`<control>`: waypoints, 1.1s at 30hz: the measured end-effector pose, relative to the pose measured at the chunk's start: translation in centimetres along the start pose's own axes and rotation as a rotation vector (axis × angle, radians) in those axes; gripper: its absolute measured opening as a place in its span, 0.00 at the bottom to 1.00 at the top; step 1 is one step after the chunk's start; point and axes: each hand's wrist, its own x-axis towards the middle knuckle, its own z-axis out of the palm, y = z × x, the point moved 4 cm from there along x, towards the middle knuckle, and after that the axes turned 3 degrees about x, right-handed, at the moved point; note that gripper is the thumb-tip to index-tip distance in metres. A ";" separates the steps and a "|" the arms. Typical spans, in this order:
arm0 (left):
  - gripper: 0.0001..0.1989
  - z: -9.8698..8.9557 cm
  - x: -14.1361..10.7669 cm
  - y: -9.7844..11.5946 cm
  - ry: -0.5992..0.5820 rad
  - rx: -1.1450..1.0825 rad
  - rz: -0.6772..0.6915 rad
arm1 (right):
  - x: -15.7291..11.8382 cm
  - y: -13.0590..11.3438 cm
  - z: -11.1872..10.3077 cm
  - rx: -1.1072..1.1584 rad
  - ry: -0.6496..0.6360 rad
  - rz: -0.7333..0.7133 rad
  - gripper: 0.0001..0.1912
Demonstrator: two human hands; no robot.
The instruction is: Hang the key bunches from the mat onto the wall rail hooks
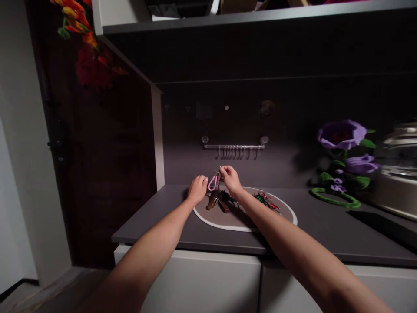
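A pink loop strap (pixel 213 182) with a small metal ring at its top hangs between my hands above an oval mat (pixel 215 224) with a white rim. My right hand (pixel 230 179) pinches the top of the strap's hardware between its fingertips. My left hand (pixel 197 188) is curled just left of the loop, and its fingertips are at or very near the pink strap. Below them on the mat lie a brown leather key fob (pixel 211 202) and a bunch of dark keys (pixel 228 200). A tangle of green and red key chains (pixel 266 200) sits at the mat's right end.
The mat lies on a dark grey counter (pixel 146 234) above white cabinet fronts. A metal hook rail (pixel 234 147) is fixed to the wall behind. Purple artificial flowers (pixel 342 134) and a steel pot (pixel 397 174) stand to the right; a dark door (pixel 97 174) is on the left.
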 end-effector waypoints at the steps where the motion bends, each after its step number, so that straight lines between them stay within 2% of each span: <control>1: 0.14 0.0 0.0 0.0 -0.002 0.016 -0.002 | 0.4 -0.3 0.0 -0.013 0.012 0.000 0.15; 8: 0.15 -0.1 0.0 -0.1 0.008 0.089 -0.029 | 4.8 -1.8 -0.2 0.015 0.257 0.059 0.05; 16: 0.15 0.0 0.1 -0.1 -0.001 0.103 -0.006 | 7.6 -1.1 0.8 0.127 0.383 0.139 0.03; 26: 0.15 0.2 0.2 -0.2 -0.021 0.071 -0.013 | 8.2 0.3 1.4 0.149 0.427 0.195 0.04; 33: 0.15 0.4 0.2 -0.4 -0.040 0.082 -0.011 | 7.8 1.5 1.1 0.114 0.394 0.193 0.05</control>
